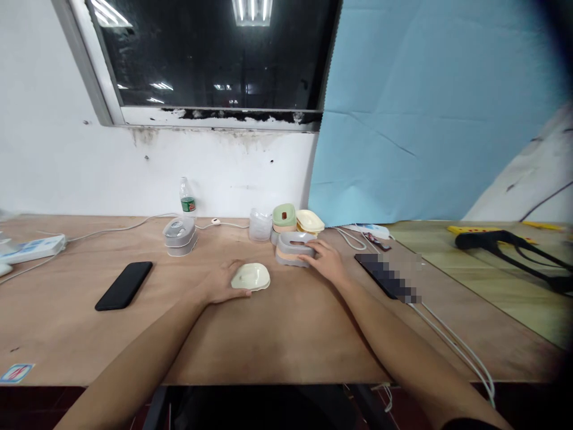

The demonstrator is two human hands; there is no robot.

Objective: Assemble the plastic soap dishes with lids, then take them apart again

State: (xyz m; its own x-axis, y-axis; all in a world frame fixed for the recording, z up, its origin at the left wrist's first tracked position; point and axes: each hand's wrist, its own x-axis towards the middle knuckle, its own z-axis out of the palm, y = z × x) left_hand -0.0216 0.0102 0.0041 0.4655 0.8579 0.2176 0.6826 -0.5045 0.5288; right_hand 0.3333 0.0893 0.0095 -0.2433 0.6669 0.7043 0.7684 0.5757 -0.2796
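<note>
Your left hand (pixel 222 283) clasps the cream dish (pixel 253 276) by its edge, likely for steadiness, your right hand (pixel 329 261) clamped around the grey stack (pixel 290 255).

Brt; tube-lt glare (pixel 253 11) on window (pixel 201 60); R edge dk, blurred.

Makeshift workroom — wooden tabletop (pixel 277 346), scuffed white wall (pixel 224 164), power strip (pixel 38 248), tube lights (pixel 252 11) mirrored in dark window (pixel 192 65)
</note>
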